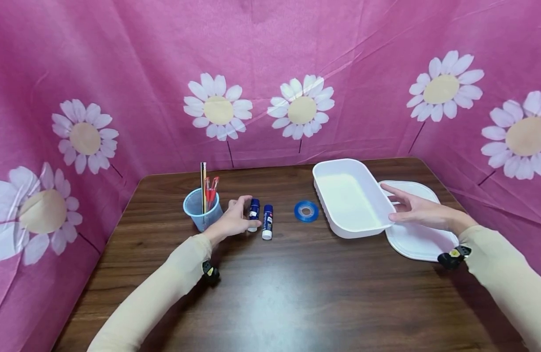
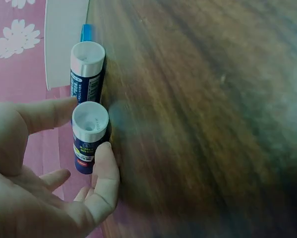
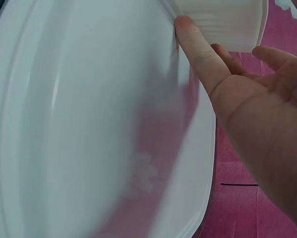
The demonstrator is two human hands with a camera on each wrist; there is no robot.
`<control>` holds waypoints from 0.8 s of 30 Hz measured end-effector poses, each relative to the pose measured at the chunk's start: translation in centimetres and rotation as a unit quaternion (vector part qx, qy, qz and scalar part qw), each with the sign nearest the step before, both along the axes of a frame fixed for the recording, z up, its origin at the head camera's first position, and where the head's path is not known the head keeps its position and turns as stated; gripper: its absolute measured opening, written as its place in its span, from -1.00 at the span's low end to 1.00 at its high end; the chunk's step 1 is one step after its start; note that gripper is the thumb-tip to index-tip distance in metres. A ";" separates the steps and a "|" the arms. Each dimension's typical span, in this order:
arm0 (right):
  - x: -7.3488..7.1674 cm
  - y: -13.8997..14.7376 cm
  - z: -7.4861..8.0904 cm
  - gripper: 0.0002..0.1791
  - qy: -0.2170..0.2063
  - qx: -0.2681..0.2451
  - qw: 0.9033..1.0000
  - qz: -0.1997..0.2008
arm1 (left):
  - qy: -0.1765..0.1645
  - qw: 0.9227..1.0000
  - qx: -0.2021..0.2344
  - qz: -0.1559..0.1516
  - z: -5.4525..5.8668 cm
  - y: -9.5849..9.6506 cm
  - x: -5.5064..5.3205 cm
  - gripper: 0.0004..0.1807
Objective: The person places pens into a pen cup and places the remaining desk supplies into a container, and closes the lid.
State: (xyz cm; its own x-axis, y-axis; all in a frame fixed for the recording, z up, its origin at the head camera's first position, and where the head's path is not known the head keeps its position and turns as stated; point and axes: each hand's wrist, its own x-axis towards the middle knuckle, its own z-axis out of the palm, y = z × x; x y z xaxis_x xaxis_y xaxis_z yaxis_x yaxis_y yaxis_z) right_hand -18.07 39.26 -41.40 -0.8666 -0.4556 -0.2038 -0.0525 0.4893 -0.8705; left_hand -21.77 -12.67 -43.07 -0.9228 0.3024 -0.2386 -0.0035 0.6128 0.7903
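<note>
My left hand is at a dark blue glue stick with a white base. In the left wrist view, the thumb is spread from the fingers around this glue stick, one fingertip right at its side. A second, similar glue stick lies parallel, just to the right. My right hand has its fingers extended at the right side of a white plastic box. In the right wrist view, a fingertip meets the box near its corner. Beneath that hand lies a white lid.
To the left of my left hand stands a light blue mesh cup with a pencil and red pens. A roll of blue tape lies between the glue sticks and the box. Pink flowered cloth surrounds the wooden table.
</note>
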 end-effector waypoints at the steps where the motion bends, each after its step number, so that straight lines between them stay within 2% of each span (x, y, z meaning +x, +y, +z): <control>1: 0.0 0.0 0.0 0.05 0.000 0.000 1.000 0.001 | -0.006 1.000 0.011 0.000 0.0 0.0 -0.1 -0.11; 6: -0.2 0.1 -0.2 0.07 0.001 -0.014 1.000 0.009 | -0.057 0.995 0.076 -0.007 -0.1 -0.1 -0.7 -0.22; 12: -0.3 0.3 -0.8 0.15 -0.006 -0.045 0.999 0.020 | -0.110 0.990 0.084 -0.020 0.2 -0.1 -1.0 -0.26; 15: -0.3 0.5 -0.9 0.14 -0.003 -0.038 0.999 0.025 | -0.123 0.989 0.082 -0.019 0.4 -0.1 -1.0 -0.28; 20: -0.3 0.5 -0.9 0.11 0.019 0.008 1.000 0.013 | -0.134 0.987 0.087 -0.015 0.5 -0.2 -1.2 -0.32; 24: -0.2 0.5 -0.9 0.10 0.011 0.007 1.000 0.010 | -0.144 0.984 0.107 -0.013 0.2 -0.4 -1.3 -0.33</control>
State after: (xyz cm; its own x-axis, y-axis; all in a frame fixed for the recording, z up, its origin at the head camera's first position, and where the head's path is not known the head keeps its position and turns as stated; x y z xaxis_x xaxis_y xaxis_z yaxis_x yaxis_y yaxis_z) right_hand -18.23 39.78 -42.34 -0.8619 -0.4697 -0.1910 -0.0812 0.4996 -0.8624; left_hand -23.07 -13.04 -42.83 -0.8174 0.3976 -0.4168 -0.2320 0.4352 0.8700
